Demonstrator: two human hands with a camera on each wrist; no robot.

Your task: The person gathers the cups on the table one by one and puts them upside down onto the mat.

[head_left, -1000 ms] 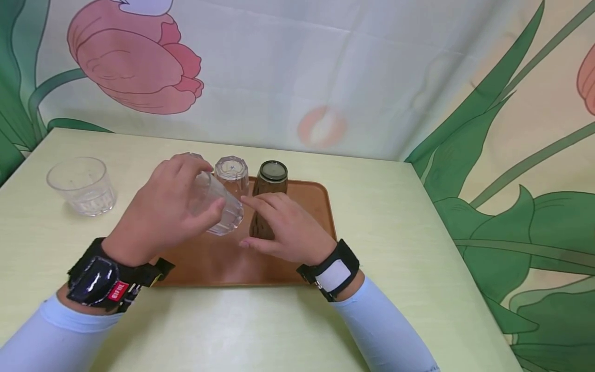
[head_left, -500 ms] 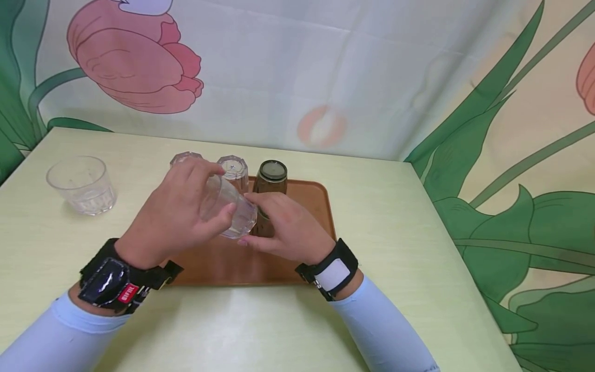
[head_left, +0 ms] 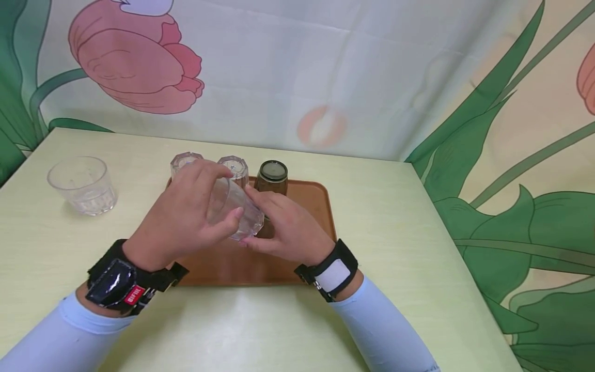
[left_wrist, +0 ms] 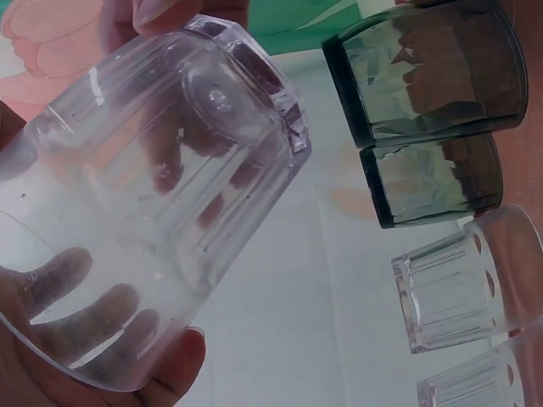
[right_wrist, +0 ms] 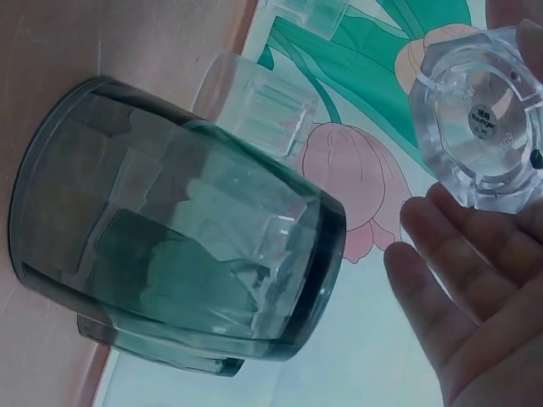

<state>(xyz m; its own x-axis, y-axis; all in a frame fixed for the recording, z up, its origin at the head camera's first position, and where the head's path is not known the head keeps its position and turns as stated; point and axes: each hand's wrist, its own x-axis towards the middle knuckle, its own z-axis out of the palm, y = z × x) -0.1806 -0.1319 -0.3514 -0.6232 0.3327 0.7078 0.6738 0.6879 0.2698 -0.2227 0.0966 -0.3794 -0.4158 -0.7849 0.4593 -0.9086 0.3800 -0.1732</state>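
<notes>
A tilted clear plastic tumbler [head_left: 246, 209] is held above the tray by my left hand [head_left: 186, 209], whose fingers and thumb curl round its rim end. My right hand [head_left: 293, 227] pinches the base end between thumb and forefinger; its other fingers [right_wrist: 441, 297] stretch below the base in the right wrist view. Behind stand two inverted clear tumblers [head_left: 234, 168] and a dark smoky tumbler [head_left: 272, 175], also inverted. A second dark tumbler [left_wrist: 437, 178] shows in the left wrist view; my right hand mostly hides it in the head view.
The brown tray [head_left: 223, 268] lies under the hands on a pale table [head_left: 395, 248]. Another clear tumbler [head_left: 83, 186] stands mouth up at the far left of the table. A flower-printed cloth [head_left: 279, 67] hangs behind the table.
My left hand has carried the clear tumbler rightward to my right hand. The right thumb and forefinger, apart from it a second ago, now hold its base. The rear left clear tumbler has come into view.
</notes>
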